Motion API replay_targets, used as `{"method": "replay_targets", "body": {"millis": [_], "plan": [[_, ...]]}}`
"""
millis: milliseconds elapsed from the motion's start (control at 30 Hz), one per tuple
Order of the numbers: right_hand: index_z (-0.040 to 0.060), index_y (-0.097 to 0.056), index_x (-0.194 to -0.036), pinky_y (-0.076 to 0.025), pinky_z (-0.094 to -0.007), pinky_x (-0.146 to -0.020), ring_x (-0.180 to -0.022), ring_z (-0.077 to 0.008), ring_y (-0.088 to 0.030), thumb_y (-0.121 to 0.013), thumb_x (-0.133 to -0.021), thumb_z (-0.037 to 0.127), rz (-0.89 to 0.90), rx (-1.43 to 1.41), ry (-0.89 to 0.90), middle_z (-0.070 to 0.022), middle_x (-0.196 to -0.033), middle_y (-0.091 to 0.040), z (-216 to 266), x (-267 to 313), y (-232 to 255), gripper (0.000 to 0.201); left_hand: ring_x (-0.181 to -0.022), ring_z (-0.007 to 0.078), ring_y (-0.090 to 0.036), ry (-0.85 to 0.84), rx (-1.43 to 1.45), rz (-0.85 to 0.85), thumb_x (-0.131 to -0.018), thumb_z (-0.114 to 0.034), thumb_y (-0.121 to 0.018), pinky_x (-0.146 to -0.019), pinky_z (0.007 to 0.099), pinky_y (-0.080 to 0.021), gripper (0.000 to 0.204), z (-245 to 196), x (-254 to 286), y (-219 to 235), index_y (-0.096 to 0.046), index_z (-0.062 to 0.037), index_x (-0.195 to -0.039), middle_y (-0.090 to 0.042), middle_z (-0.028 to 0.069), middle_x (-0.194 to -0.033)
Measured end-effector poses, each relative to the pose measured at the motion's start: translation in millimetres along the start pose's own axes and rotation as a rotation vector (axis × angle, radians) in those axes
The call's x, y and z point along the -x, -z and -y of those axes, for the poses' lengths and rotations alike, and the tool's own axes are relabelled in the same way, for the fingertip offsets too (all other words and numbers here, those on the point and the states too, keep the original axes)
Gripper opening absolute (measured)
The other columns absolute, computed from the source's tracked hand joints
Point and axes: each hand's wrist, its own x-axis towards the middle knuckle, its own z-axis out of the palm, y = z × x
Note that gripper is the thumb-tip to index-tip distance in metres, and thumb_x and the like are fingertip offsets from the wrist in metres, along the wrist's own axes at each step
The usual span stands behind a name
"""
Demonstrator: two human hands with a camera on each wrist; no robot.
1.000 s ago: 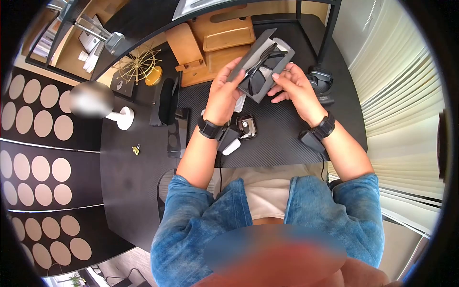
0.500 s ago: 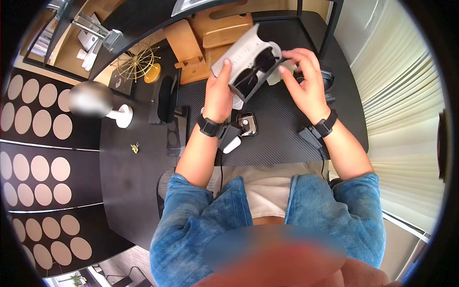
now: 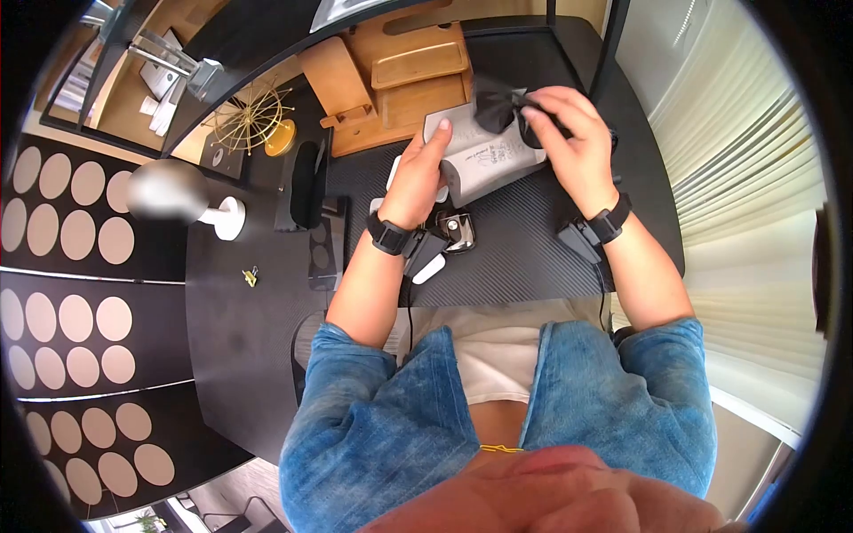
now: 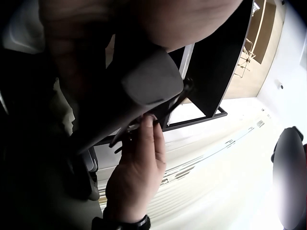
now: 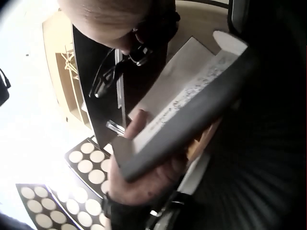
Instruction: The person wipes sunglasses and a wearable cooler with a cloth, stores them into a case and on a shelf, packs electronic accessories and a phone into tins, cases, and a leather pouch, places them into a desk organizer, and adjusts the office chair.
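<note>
My left hand (image 3: 413, 182) grips an opened glasses case (image 3: 498, 167), thumb over its edge and fingers underneath. The case is grey outside, with a pale printed lining; in the right wrist view the case (image 5: 192, 115) is tilted, its lining showing. Above it, my right hand (image 3: 577, 142) pinches dark sunglasses (image 3: 499, 111) between thumb and fingers. In the right wrist view the sunglasses (image 5: 140, 55) hang clear of the case, one temple sticking out. Below the case, close to my left wrist, a small glossy dark object (image 3: 457, 231) lies on the ribbed black mat.
A wooden stand (image 3: 418, 67) fills the back of the desk under a black shelf frame. At left are a dark long case (image 3: 305, 186), a gold wheel ornament (image 3: 253, 120) and a small yellowish clip (image 3: 251, 276). Blinds (image 3: 737, 195) hang along the right side.
The sunglasses lay in the case, held by both hands at first; now my right hand has lifted them out. My left hand has turned the case flatter, its printed lining facing up.
</note>
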Motion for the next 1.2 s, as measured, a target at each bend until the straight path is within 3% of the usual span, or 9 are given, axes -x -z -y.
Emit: {"method": "replay_targets", "body": {"millis": [100,167,267,400,600,700,1033,1200], "plan": [[-0.0044,-0.067,-0.106,-0.049,-0.0227,-0.077,-0.088,-0.0107,-0.064,-0.065,-0.093,0.008,-0.204,-0.352,-0.226,-0.0071,-0.100,-0.070,-10.9,0.6,-4.8,0.018,-0.109,0.0137,-0.057,0.038,-0.073,0.016,-0.100,-0.044,-0.052,-0.085,0.0270,-0.049,0.055,2.8,-2.4,7.1,-0.047,-0.0059,-0.139,-0.059,0.0056,-0.125],[-0.0041,-0.066,-0.108,-0.049,-0.0218,-0.078,-0.087,-0.0092,-0.064,-0.062,-0.096,0.010,-0.220,-0.589,-0.419,-0.0052,-0.097,-0.070,-15.6,1.0,-2.5,0.019,-0.111,0.0148,-0.057,0.088,-0.165,0.057,-0.100,-0.044,-0.052,-0.090,0.0278,-0.048,0.056,0.3,-3.5,9.2,-0.048,-0.0040,-0.139,-0.059,0.0073,-0.126],[-0.0031,-0.067,-0.108,-0.049,-0.0212,-0.078,-0.086,-0.0081,-0.063,-0.061,-0.098,0.012,-0.254,-0.658,-0.491,-0.0037,-0.093,-0.071,-16.2,-2.3,-2.3,0.020,-0.114,0.0162,-0.056,0.156,-0.175,0.122,-0.100,-0.044,-0.053,-0.095,0.0285,-0.045,0.057,-11.1,6.1,0.5,-0.049,-0.0014,-0.137,-0.059,0.0090,-0.127],[-0.0019,-0.068,-0.109,-0.046,-0.0195,-0.073,-0.080,-0.0048,-0.058,-0.063,-0.097,0.014,-0.264,-0.489,-0.437,0.0004,-0.090,-0.069,-31.9,0.6,-4.5,0.020,-0.115,0.0172,-0.055,0.197,-0.252,0.192,-0.099,-0.044,-0.054,-0.099,0.0287,-0.042,0.058,-10.6,6.8,2.2,-0.049,0.0004,-0.136,-0.059,0.0101,-0.127],[-0.0008,-0.068,-0.109,-0.045,-0.0190,-0.071,-0.077,-0.0034,-0.055,-0.064,-0.096,0.015,-0.245,-0.339,-0.368,0.0029,-0.086,-0.066,-42.6,2.5,-7.9,0.021,-0.108,0.0147,-0.055,0.080,-0.451,0.261,-0.101,-0.042,-0.052,-0.097,0.0279,-0.042,0.052,-6.5,5.4,1.6,-0.053,0.0015,-0.129,-0.062,0.0089,-0.118],[-0.0011,-0.068,-0.108,-0.045,-0.0194,-0.073,-0.080,-0.0037,-0.056,-0.064,-0.096,0.015,-0.224,-0.444,-0.456,0.0018,-0.088,-0.067,-32.1,0.8,-4.8,0.020,-0.104,0.0130,-0.056,0.048,-0.475,0.274,-0.102,-0.040,-0.052,-0.096,0.0275,-0.043,0.047,-4.6,5.2,-0.7,-0.057,0.0016,-0.123,-0.064,0.0073,-0.113],[0.0002,-0.068,-0.104,-0.046,-0.0195,-0.075,-0.081,-0.0040,-0.057,-0.063,-0.097,0.018,-0.266,-0.428,-0.361,0.0012,-0.089,-0.068,-34.4,-0.9,-5.5,0.020,-0.103,0.0119,-0.054,-0.049,-0.474,0.184,-0.102,-0.034,-0.053,-0.093,0.0272,-0.042,0.040,-8.3,6.9,-8.9,-0.054,-0.0005,-0.123,-0.061,0.0049,-0.111],[0.0008,-0.068,-0.103,-0.043,-0.0192,-0.068,-0.074,-0.0024,-0.051,-0.064,-0.096,0.020,-0.166,-0.373,-0.507,0.0044,-0.081,-0.063,-34.9,-1.3,-0.2,0.020,-0.100,0.0093,-0.055,-0.076,-0.607,0.143,-0.102,-0.037,-0.051,-0.089,0.0257,-0.043,0.036,-3.8,5.5,-4.5,-0.058,-0.0055,-0.120,-0.063,0.0024,-0.107]]}}
